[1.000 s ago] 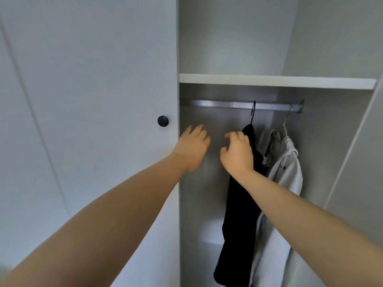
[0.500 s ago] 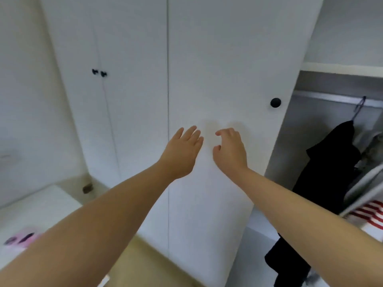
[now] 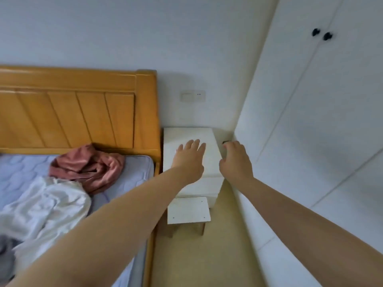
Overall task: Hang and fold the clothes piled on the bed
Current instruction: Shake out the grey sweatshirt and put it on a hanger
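Clothes (image 3: 68, 183) lie in a heap on the bed (image 3: 136, 162), on the left side. A pink top (image 3: 89, 165) is crumpled up far back, close to the wooden headboard (image 3: 72, 108). A white shirt (image 3: 43, 206) lies nearer, touching the pink one. A bit of grey cloth (image 3: 6, 257) peeks in at the near left edge.

Both arms reach out in front, holding nothing. The left hand (image 3: 189, 160) has its fingers straight and spread, in the air in front of a small white bedside table (image 3: 209, 133). The right hand (image 3: 235, 161) has its fingers loosely bent, just beside the table and near the white closet doors (image 3: 310, 121) on the right. Two black knobs (image 3: 321, 35) sit high on the doors. A little white stool (image 3: 188, 210) stands near the table, beside the bed.
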A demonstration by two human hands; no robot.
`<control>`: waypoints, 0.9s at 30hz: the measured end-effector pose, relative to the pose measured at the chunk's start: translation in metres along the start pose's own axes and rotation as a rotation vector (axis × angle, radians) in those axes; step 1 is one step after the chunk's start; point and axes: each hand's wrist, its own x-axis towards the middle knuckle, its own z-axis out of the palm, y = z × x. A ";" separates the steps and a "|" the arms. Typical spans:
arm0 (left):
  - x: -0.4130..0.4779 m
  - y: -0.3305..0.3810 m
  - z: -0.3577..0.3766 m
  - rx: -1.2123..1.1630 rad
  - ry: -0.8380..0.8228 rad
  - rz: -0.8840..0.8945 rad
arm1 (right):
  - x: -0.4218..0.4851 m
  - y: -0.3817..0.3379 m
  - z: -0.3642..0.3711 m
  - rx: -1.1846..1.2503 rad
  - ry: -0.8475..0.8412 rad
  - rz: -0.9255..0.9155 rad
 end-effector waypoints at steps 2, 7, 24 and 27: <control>-0.011 -0.037 0.011 -0.022 -0.028 -0.111 | 0.010 -0.026 0.030 0.034 -0.084 -0.076; -0.060 -0.106 0.023 -0.063 -0.013 -0.368 | 0.013 -0.093 0.088 0.072 -0.211 -0.248; -0.389 -0.135 0.005 0.088 0.055 -1.277 | -0.186 -0.314 0.156 0.264 -0.476 -1.291; -0.457 -0.108 -0.010 0.131 0.076 -1.441 | -0.249 -0.339 0.139 0.214 -0.392 -1.461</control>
